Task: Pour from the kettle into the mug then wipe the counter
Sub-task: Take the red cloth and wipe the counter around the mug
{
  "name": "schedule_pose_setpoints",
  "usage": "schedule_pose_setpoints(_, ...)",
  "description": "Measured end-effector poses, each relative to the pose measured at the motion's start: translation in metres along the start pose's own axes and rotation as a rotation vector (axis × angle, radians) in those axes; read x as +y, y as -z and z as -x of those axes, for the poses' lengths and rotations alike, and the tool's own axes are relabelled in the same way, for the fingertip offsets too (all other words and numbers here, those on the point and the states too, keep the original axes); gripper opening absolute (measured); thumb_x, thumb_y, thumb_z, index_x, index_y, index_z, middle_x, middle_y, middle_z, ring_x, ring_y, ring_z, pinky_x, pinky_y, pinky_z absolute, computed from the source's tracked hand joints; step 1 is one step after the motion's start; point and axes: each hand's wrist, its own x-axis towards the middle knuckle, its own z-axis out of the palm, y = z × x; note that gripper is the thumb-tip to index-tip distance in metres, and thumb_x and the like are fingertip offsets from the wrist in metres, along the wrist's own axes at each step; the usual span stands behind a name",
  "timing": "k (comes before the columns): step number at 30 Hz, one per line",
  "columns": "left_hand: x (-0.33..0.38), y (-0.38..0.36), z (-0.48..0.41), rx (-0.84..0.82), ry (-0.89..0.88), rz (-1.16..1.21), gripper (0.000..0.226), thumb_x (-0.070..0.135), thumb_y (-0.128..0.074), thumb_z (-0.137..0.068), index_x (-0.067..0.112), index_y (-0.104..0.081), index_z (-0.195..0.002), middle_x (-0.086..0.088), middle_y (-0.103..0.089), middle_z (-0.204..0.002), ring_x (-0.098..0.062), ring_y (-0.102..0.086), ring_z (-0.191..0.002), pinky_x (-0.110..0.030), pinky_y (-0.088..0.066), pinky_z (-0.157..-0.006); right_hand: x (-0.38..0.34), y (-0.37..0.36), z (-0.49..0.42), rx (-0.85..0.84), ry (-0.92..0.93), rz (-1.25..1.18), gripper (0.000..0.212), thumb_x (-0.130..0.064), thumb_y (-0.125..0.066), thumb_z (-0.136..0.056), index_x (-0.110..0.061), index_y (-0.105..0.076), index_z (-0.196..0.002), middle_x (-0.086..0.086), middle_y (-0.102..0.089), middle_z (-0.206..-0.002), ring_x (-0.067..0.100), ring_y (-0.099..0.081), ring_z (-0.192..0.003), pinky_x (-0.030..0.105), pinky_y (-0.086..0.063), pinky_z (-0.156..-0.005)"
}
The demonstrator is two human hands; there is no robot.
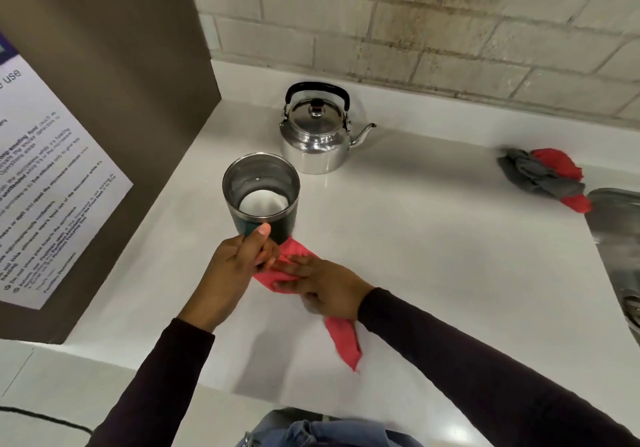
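A dark mug [265,200] with a steel inside and liquid in it is lifted off the white counter [433,238], with my left hand [235,270] gripping its lower side, thumb on the front. Beneath and beside the mug lies a red cloth [341,341], and my right hand [325,285] presses flat on it with the fingers spread. The shiny metal kettle [313,135] with a black handle stands upright behind the mug, its spout pointing right, touched by neither hand.
A brown cabinet side [114,117] with a printed notice [45,183] walls off the left. A brick wall runs along the back. A bundle of grey and red cloths [547,176] lies at the right, next to a steel sink [620,238].
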Motion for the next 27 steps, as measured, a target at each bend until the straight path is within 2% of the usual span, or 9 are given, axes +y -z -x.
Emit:
schedule_pose_setpoints(2,-0.004,-0.01,-0.003,-0.028,0.004,0.001,0.045,0.055,-0.044,-0.079,0.025,-0.026,-0.052,-0.008,-0.033,-0.06,-0.018,-0.036,-0.063,-0.037,-0.033,-0.071,0.01,0.006,0.033,-0.005,-0.114,-0.014,0.055,0.0,-0.044,-0.088,-0.022,-0.046,-0.138,0.004,-0.028,-0.155,0.022,-0.014,-0.147,0.026,-0.006,-0.12)
schedule_pose_setpoints(4,-0.01,-0.021,-0.007,-0.049,0.01,0.008,0.045,0.055,-0.044,-0.08,0.024,-0.023,-0.054,-0.002,-0.031,-0.057,-0.019,-0.034,-0.065,-0.038,-0.033,-0.071,0.018,0.012,0.063,0.042,-0.207,-0.034,0.057,0.001,-0.044,-0.087,-0.024,-0.047,-0.137,0.001,-0.029,-0.155,0.018,-0.015,-0.146,0.026,-0.01,-0.12)
schedule_pose_setpoints(7,-0.019,-0.04,-0.013,-0.069,0.033,0.036,0.044,0.051,-0.044,-0.082,0.027,-0.025,-0.052,0.0,-0.031,-0.056,-0.014,-0.037,-0.061,-0.034,-0.036,-0.072,0.03,0.019,0.107,0.147,-0.388,-0.062,0.058,0.006,-0.046,-0.082,-0.022,-0.055,-0.132,0.001,-0.036,-0.152,0.019,-0.024,-0.144,0.033,-0.026,-0.118)
schedule_pose_setpoints(9,-0.024,-0.053,-0.017,-0.076,0.045,0.052,0.044,0.044,-0.044,-0.087,0.028,-0.027,-0.05,-0.005,-0.03,-0.06,-0.01,-0.039,-0.057,-0.031,-0.038,-0.072,0.035,0.021,0.132,0.232,-0.506,-0.061,0.058,0.008,-0.048,-0.079,-0.021,-0.058,-0.129,0.002,-0.04,-0.149,0.021,-0.028,-0.143,0.037,-0.034,-0.114)
schedule_pose_setpoints(12,-0.03,-0.069,-0.023,-0.086,0.051,0.057,0.048,0.033,-0.043,-0.096,0.027,-0.026,-0.052,-0.013,-0.028,-0.066,-0.011,-0.037,-0.057,-0.033,-0.035,-0.071,0.038,0.023,0.155,0.336,-0.699,-0.072,0.057,0.007,-0.047,-0.082,-0.025,-0.057,-0.129,-0.002,-0.038,-0.15,0.017,-0.028,-0.142,0.034,-0.033,-0.114)
schedule_pose_setpoints(17,-0.037,-0.087,-0.036,-0.129,0.066,0.024,0.042,0.041,-0.042,-0.086,0.026,-0.023,-0.052,-0.013,-0.032,-0.067,-0.022,-0.032,-0.067,-0.036,-0.031,-0.073,0.036,0.023,0.158,0.582,-0.929,-0.073,0.054,0.009,-0.048,-0.079,-0.016,-0.059,-0.125,0.01,-0.053,-0.135,0.03,-0.05,-0.119,0.033,-0.041,-0.103)
schedule_pose_setpoints(21,-0.045,-0.094,-0.045,-0.137,0.097,0.028,0.043,0.043,-0.044,-0.084,0.027,-0.025,-0.048,-0.015,-0.032,-0.067,-0.025,-0.031,-0.069,-0.037,-0.029,-0.074,0.03,0.032,0.153,0.717,-1.005,-0.1,0.041,0.0,-0.044,-0.087,-0.016,-0.056,-0.123,0.006,-0.058,-0.117,0.026,-0.058,-0.1,0.029,-0.048,-0.083)
schedule_pose_setpoints(25,-0.051,-0.098,-0.051,-0.148,0.128,0.041,0.043,0.045,-0.047,-0.082,0.028,-0.027,-0.048,-0.015,-0.032,-0.067,-0.026,-0.031,-0.07,-0.038,-0.028,-0.074,0.02,0.044,0.149,0.822,-1.005,-0.146,0.032,-0.014,-0.041,-0.093,-0.025,-0.058,-0.117,-0.004,-0.063,-0.114,0.013,-0.06,-0.098,0.024,-0.046,-0.081)
schedule_pose_setpoints(27,-0.05,-0.099,-0.053,-0.159,0.139,0.04,0.042,0.048,-0.048,-0.079,0.027,-0.027,-0.049,-0.015,-0.03,-0.066,-0.025,-0.031,-0.068,-0.037,-0.029,-0.073,0.017,0.049,0.147,0.85,-1.009,-0.14,0.029,-0.014,-0.043,-0.093,-0.025,-0.06,-0.112,-0.005,-0.065,-0.11,0.013,-0.06,-0.096,0.024,-0.047,-0.079)
